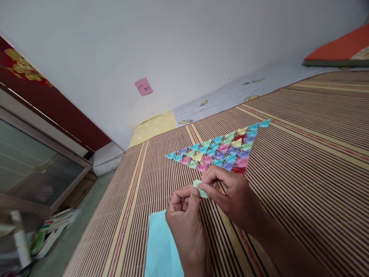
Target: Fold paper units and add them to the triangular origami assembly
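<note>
Between my two hands is a small piece of pale green paper [203, 192], held up over the striped mat. My left hand [186, 215] pinches its left edge between thumb and forefinger. On its right side, the thumb and forefinger of my right hand [230, 188] are closed on it too. Just beyond my hands lie many small folded paper pieces [220, 148] in blue, green, pink, yellow, purple and red, set in rows that form a triangle. A light blue sheet of paper [161, 246] lies partly under my left hand and wrist.
The striped mat [302, 184] covers the bed, with patterned cloth [213, 105] along the wall. A pink note [143, 86] is on the wall. An orange folded item [337, 48] lies far right. Left of the bed's edge are a glass-fronted cabinet [37, 161] and clutter on the floor.
</note>
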`<state>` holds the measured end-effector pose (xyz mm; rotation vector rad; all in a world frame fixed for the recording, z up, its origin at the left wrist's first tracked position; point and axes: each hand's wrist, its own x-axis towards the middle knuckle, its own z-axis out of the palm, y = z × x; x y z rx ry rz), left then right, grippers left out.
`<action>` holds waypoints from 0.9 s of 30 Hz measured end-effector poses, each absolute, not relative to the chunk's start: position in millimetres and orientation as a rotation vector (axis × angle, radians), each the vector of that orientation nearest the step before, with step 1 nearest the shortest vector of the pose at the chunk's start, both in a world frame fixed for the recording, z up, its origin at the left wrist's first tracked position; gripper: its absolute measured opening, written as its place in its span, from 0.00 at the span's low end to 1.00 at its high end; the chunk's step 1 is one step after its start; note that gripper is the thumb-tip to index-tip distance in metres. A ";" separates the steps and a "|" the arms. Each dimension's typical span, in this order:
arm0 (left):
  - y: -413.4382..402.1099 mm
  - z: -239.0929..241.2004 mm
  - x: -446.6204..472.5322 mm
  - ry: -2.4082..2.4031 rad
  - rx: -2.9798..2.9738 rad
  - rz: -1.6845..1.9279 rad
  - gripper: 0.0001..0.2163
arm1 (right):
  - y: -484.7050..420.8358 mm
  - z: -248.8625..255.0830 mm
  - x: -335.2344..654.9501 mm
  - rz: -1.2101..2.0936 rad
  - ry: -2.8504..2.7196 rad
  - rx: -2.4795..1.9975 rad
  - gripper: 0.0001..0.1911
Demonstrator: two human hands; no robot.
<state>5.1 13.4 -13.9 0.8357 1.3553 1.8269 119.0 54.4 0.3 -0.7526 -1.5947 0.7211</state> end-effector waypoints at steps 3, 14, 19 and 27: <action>12.6 -12.7 6.0 1.367 0.849 1.831 0.09 | 54.3 0.9 118.8 0.746 -1.568 -0.787 0.06; 17.0 -5.5 9.6 1.037 0.697 1.662 0.09 | 50.8 0.8 119.0 0.742 -1.421 -0.804 0.05; 9.2 -5.9 2.6 1.315 0.986 1.623 0.10 | 53.5 2.8 122.7 0.959 -1.529 -0.757 0.03; 10.5 -3.7 8.3 1.329 1.061 1.622 0.10 | 52.5 1.9 119.9 0.677 -1.598 -0.758 0.09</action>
